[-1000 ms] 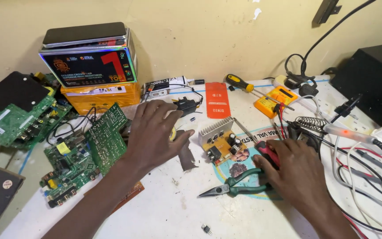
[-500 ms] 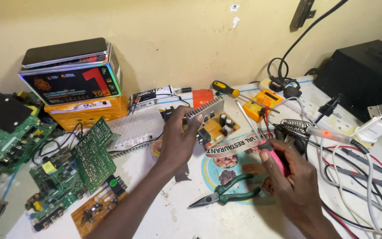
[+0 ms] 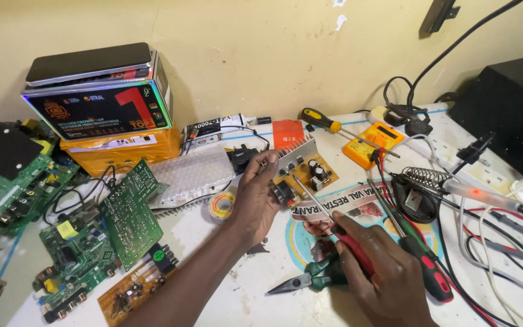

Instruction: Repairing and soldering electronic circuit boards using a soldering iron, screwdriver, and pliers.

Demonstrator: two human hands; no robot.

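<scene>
My left hand grips a small yellow circuit board with a silver heat sink by its left edge and holds it tilted above the white table. In my right hand is a red-handled screwdriver; its thin shaft slants up and left, and the tip touches the board. Just right of that hand lies a second screwdriver with a green and red handle. Green-handled pliers lie below the board, partly under my right hand.
Several green circuit boards lie at the left, stacked boxes behind them. A solder spool sits beside my left wrist. An orange multimeter, a soldering iron in its coil stand, cables and a black box fill the right.
My left hand left the green board at the left, took the small yellow board and raised it. My right hand brought the red-handled screwdriver's tip up onto it.
</scene>
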